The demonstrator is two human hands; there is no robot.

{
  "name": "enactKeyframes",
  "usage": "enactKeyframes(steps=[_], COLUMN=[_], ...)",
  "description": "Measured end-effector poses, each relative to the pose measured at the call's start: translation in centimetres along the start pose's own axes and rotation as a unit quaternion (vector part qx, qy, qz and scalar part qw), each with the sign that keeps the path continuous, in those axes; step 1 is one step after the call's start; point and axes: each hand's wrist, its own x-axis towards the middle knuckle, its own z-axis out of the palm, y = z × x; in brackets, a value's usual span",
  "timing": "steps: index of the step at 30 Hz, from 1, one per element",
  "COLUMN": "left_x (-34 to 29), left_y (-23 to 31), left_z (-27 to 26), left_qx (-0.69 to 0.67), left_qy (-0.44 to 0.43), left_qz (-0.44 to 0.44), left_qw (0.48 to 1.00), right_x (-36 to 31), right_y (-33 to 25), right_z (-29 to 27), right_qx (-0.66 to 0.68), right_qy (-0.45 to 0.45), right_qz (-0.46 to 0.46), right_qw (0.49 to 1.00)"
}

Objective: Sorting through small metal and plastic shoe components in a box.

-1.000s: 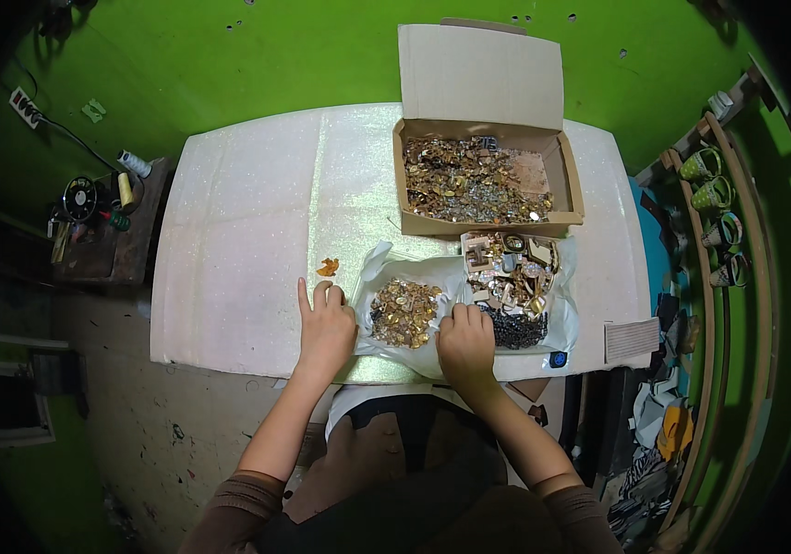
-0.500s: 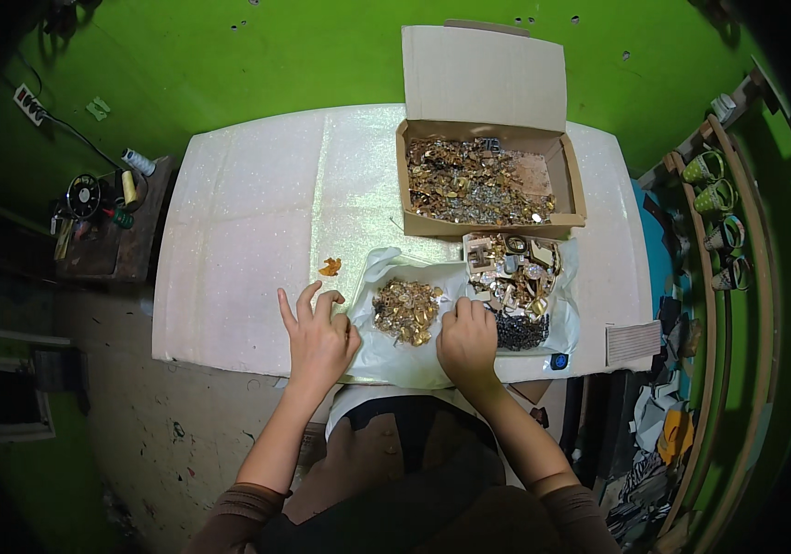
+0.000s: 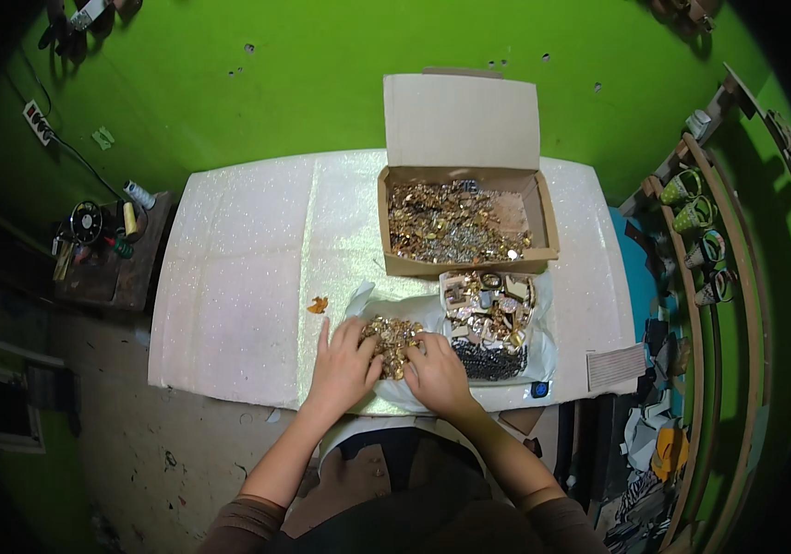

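Observation:
A heap of small gold-coloured metal pieces (image 3: 393, 343) lies on a crumpled white plastic sheet (image 3: 372, 302). My left hand (image 3: 342, 367) touches the heap's left side, fingers apart, one pointing forward. From the right, my right hand (image 3: 438, 375) reaches onto the same heap with its fingers apart; its fingertips are partly hidden among the pieces. Just right of it, mixed buckles and metal fittings (image 3: 497, 309) sit above a patch of black beads or chain (image 3: 489, 361). A small orange-brown piece (image 3: 318, 304) rests alone, beyond my left hand.
Behind the heap stands an open cardboard box (image 3: 462, 268) full of metal fittings, its lid raised against the green wall. A striped grey piece (image 3: 615, 367) and a small black item (image 3: 539, 390) lie near the table's right front. Thread spools (image 3: 139, 195) stand on a side table at left.
Both hands have moved inward onto the gold-coloured heap, the left from the sheet's left edge and the right from the sheet's right side. The whole view has tilted, so the table sits lower.

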Motion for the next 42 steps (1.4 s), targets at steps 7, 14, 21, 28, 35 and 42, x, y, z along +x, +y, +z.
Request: enactKeyframes(steps=[7, 14, 21, 28, 35, 42], left_x=[2.1, 4.6, 8.0, 13.5, 18.9, 23.4], left_y=[1.5, 3.0, 4.8, 3.6, 1.7, 2.0], left_z=[0.0, 1.2, 1.2, -1.6, 1.5, 6.5], left_qx=[-0.758, -0.961, -0.944, -0.898, -0.847, -0.847], left_qy=[-0.115, -0.054, -0.013, 0.055, 0.040, 0.026], left_qz=[-0.238, -0.207, -0.219, -0.214, -0.276, -0.341], left_qw=[0.596, 0.178, 0.246, 0.381, 0.453, 0.408], right_x=[0.2, 0.2, 1.1, 6.2, 14.9, 17.2], right_y=[3.4, 6.5, 10.4, 19.2, 25.4, 26.8], right_z=[-2.5, -5.5, -9.7, -16.4, -15.6, -10.3], right_qx=[0.550, 0.750, 0.826, 0.753, 0.390, -0.058], right_qy=[-0.148, -0.082, -0.082, -0.092, -0.260, -0.302], right_qz=[0.244, 0.292, 0.247, 0.163, 0.151, -0.062], right_qw=[0.785, 0.587, 0.501, 0.631, 0.870, 0.949])
